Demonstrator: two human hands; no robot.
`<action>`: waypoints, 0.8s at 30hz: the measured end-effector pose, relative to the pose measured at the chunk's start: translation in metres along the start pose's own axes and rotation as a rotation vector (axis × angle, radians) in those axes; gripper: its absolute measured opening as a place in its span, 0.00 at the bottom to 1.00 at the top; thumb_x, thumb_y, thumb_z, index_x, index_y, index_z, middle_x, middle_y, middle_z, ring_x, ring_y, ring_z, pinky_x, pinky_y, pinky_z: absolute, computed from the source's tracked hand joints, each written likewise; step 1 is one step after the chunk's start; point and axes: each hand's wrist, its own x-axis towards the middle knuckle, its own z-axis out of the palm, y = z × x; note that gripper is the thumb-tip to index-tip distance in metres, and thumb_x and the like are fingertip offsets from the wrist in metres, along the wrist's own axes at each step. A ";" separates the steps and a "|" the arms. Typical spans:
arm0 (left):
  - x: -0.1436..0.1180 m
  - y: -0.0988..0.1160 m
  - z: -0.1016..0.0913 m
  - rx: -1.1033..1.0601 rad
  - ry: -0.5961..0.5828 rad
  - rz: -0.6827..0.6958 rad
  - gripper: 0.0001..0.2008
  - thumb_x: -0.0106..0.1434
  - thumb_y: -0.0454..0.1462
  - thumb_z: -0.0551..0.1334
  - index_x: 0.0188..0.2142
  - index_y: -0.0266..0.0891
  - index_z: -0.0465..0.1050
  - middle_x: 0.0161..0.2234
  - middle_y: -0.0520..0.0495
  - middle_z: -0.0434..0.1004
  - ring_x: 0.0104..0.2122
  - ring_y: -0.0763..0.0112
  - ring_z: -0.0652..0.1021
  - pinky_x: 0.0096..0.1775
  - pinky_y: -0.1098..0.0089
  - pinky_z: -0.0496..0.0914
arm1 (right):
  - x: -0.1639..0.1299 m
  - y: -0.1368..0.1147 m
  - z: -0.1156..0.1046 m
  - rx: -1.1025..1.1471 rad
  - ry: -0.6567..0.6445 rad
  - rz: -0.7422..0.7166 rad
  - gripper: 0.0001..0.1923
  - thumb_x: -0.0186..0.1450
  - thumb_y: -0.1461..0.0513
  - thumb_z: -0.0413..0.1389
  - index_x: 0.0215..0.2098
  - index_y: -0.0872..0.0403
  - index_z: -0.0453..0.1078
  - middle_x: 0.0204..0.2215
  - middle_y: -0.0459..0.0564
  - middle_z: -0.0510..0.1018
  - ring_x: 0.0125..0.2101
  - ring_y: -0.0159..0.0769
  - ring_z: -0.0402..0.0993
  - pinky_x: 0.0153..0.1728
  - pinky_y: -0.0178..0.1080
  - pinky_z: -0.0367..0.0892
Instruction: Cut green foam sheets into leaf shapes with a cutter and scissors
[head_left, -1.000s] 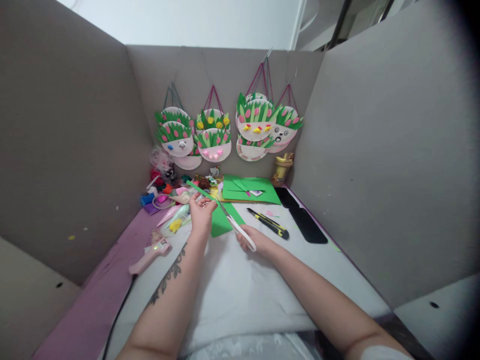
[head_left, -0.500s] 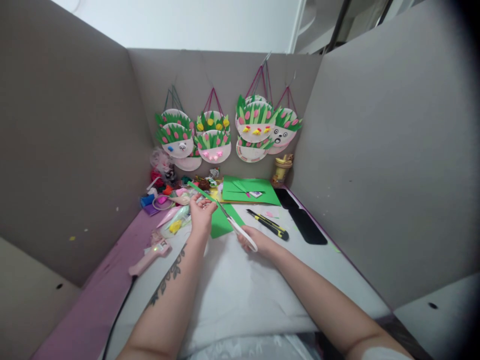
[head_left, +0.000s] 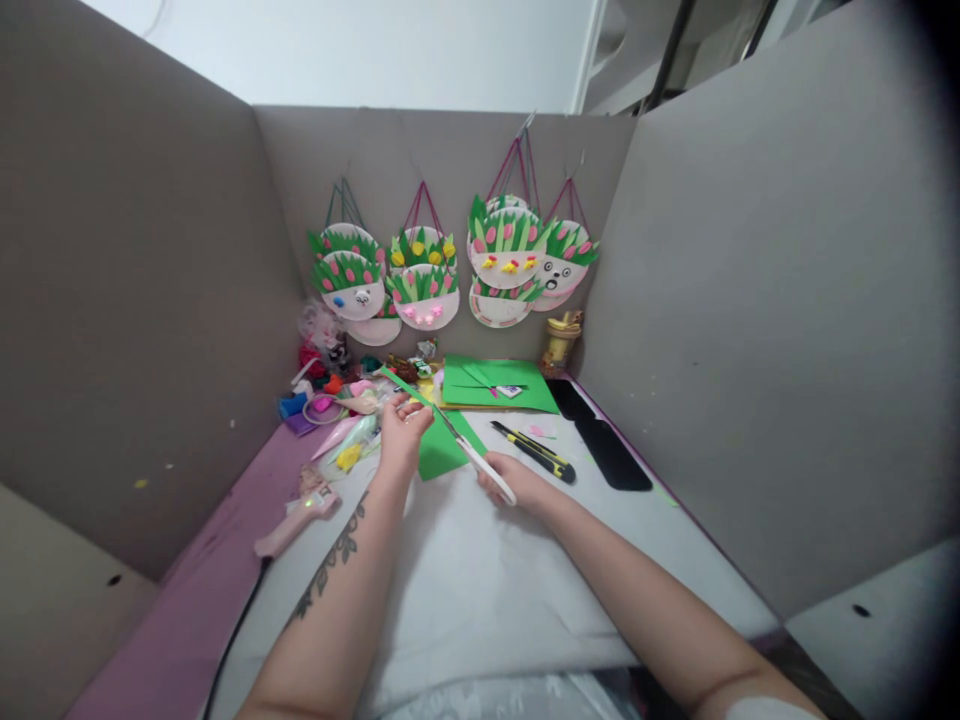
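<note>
My left hand [head_left: 405, 428] pinches a narrow green paper strip [head_left: 399, 380], which sticks out up and to the left past my fingers. My right hand [head_left: 506, 478] is closed round the white handles of a pair of scissors [head_left: 474, 456]. The scissor blades point up and left, their tips at the strip's near end beside my left fingers. Whether the blades are cutting into the paper is too small to tell. Below the hands a larger green paper sheet [head_left: 441, 458] lies on the white-covered table, partly hidden by my left hand and the scissors.
A black and yellow utility knife [head_left: 534, 452] lies right of the scissors. Behind it is a stack of green paper [head_left: 536, 380]. Craft supplies [head_left: 349, 400] crowd the back left, near a pink glue gun [head_left: 298, 522]. Decorated paper plates [head_left: 426, 300] hang on the grey partition.
The whole view has shifted slightly. Both hands keep their grip on the strip and the scissors, with hardly any movement between them.
</note>
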 end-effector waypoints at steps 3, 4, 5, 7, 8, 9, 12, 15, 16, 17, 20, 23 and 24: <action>-0.001 0.001 0.000 0.064 -0.076 -0.090 0.18 0.43 0.42 0.70 0.29 0.36 0.68 0.23 0.55 0.67 0.23 0.79 0.70 0.30 0.73 0.68 | 0.002 0.002 0.000 -0.009 0.014 -0.003 0.06 0.49 0.64 0.54 0.24 0.53 0.60 0.15 0.39 0.65 0.14 0.25 0.57 0.15 0.31 0.52; -0.002 0.001 -0.001 0.091 -0.100 -0.111 0.17 0.43 0.44 0.70 0.26 0.35 0.68 0.21 0.55 0.65 0.22 0.80 0.68 0.29 0.73 0.68 | 0.003 0.004 0.000 -0.005 0.016 -0.002 0.06 0.48 0.65 0.54 0.24 0.53 0.61 0.15 0.39 0.65 0.14 0.25 0.57 0.15 0.31 0.52; -0.002 0.001 -0.001 0.114 -0.118 -0.123 0.17 0.44 0.45 0.70 0.23 0.35 0.68 0.19 0.55 0.65 0.21 0.80 0.67 0.28 0.74 0.67 | 0.004 0.006 0.000 0.001 0.019 0.001 0.06 0.47 0.66 0.54 0.24 0.53 0.61 0.15 0.39 0.65 0.14 0.25 0.57 0.15 0.30 0.52; -0.003 0.001 -0.002 0.139 -0.134 -0.128 0.18 0.44 0.46 0.69 0.22 0.35 0.68 0.18 0.55 0.64 0.20 0.80 0.66 0.26 0.75 0.66 | 0.005 0.008 -0.001 0.018 0.022 0.008 0.07 0.46 0.67 0.53 0.24 0.53 0.61 0.16 0.39 0.65 0.14 0.25 0.57 0.15 0.30 0.52; -0.003 0.000 -0.003 0.145 -0.140 -0.122 0.18 0.43 0.46 0.69 0.21 0.35 0.68 0.18 0.55 0.64 0.19 0.80 0.66 0.25 0.75 0.65 | 0.006 0.009 -0.001 0.026 0.020 0.007 0.07 0.46 0.67 0.53 0.24 0.53 0.60 0.16 0.39 0.65 0.14 0.25 0.57 0.15 0.30 0.52; -0.003 0.000 -0.004 0.150 -0.147 -0.112 0.18 0.43 0.46 0.69 0.21 0.35 0.68 0.18 0.55 0.64 0.19 0.80 0.66 0.24 0.75 0.65 | 0.006 0.010 -0.001 0.033 0.015 0.003 0.07 0.45 0.67 0.52 0.23 0.53 0.60 0.16 0.39 0.65 0.15 0.25 0.57 0.15 0.30 0.53; -0.003 -0.001 -0.004 0.176 -0.179 -0.083 0.17 0.44 0.46 0.69 0.20 0.36 0.67 0.18 0.56 0.63 0.18 0.80 0.66 0.23 0.76 0.65 | 0.005 0.009 -0.002 0.044 -0.012 -0.005 0.07 0.45 0.68 0.52 0.23 0.53 0.60 0.16 0.39 0.65 0.15 0.25 0.57 0.16 0.30 0.53; -0.005 0.000 -0.003 0.197 -0.209 -0.091 0.15 0.45 0.44 0.68 0.19 0.36 0.67 0.18 0.56 0.63 0.18 0.80 0.65 0.23 0.76 0.65 | 0.005 0.008 -0.003 0.049 -0.018 0.014 0.08 0.46 0.67 0.53 0.25 0.53 0.60 0.17 0.39 0.65 0.16 0.25 0.58 0.16 0.30 0.54; -0.006 0.000 -0.002 0.202 -0.214 -0.098 0.15 0.45 0.44 0.68 0.20 0.36 0.67 0.18 0.56 0.63 0.18 0.80 0.65 0.24 0.76 0.65 | 0.006 0.008 -0.004 0.056 -0.016 0.025 0.08 0.46 0.67 0.53 0.25 0.53 0.60 0.17 0.39 0.65 0.16 0.25 0.58 0.16 0.30 0.54; -0.007 0.000 -0.001 0.207 -0.214 -0.105 0.14 0.45 0.44 0.67 0.20 0.36 0.67 0.18 0.56 0.63 0.18 0.80 0.66 0.24 0.76 0.65 | 0.006 0.007 -0.004 0.065 -0.017 0.037 0.09 0.46 0.67 0.53 0.26 0.53 0.60 0.17 0.39 0.65 0.16 0.25 0.58 0.16 0.30 0.54; -0.008 -0.001 0.000 0.220 -0.213 -0.109 0.14 0.45 0.44 0.67 0.21 0.36 0.68 0.18 0.56 0.64 0.19 0.79 0.66 0.24 0.76 0.65 | 0.006 0.006 -0.004 0.072 -0.025 0.050 0.09 0.46 0.67 0.54 0.26 0.53 0.59 0.17 0.38 0.65 0.16 0.25 0.58 0.16 0.30 0.54; -0.006 -0.004 -0.002 0.228 -0.224 -0.101 0.14 0.45 0.45 0.67 0.21 0.36 0.68 0.18 0.56 0.64 0.19 0.79 0.66 0.24 0.75 0.66 | 0.004 0.005 -0.005 0.035 -0.020 0.024 0.08 0.47 0.67 0.53 0.25 0.53 0.59 0.17 0.39 0.65 0.15 0.25 0.58 0.16 0.30 0.53; -0.005 -0.005 -0.003 0.231 -0.230 -0.100 0.15 0.45 0.45 0.67 0.21 0.36 0.68 0.18 0.56 0.64 0.19 0.79 0.66 0.24 0.75 0.66 | 0.004 0.005 -0.005 0.025 -0.016 0.018 0.07 0.47 0.67 0.53 0.25 0.53 0.59 0.17 0.39 0.65 0.15 0.25 0.58 0.16 0.30 0.53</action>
